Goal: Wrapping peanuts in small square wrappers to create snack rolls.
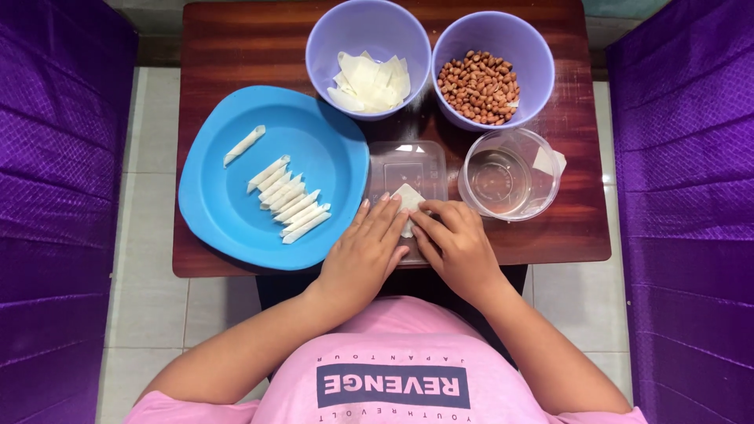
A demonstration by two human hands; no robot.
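While both hands are pressed down over the clear plastic lid [407, 169], a small white wrapper [408, 206] is pinched flat under the fingertips: left hand [367, 255] and right hand [455, 245] each closed on it. Finished rolls [289, 200] are lined up on the blue plate [228, 220], with peanuts [479, 86] kept behind on the table [236, 47].

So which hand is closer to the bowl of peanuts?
The right hand. It lies below the bowl of peanuts, by the clear round tub. The left hand sits farther left, beside the blue plate.
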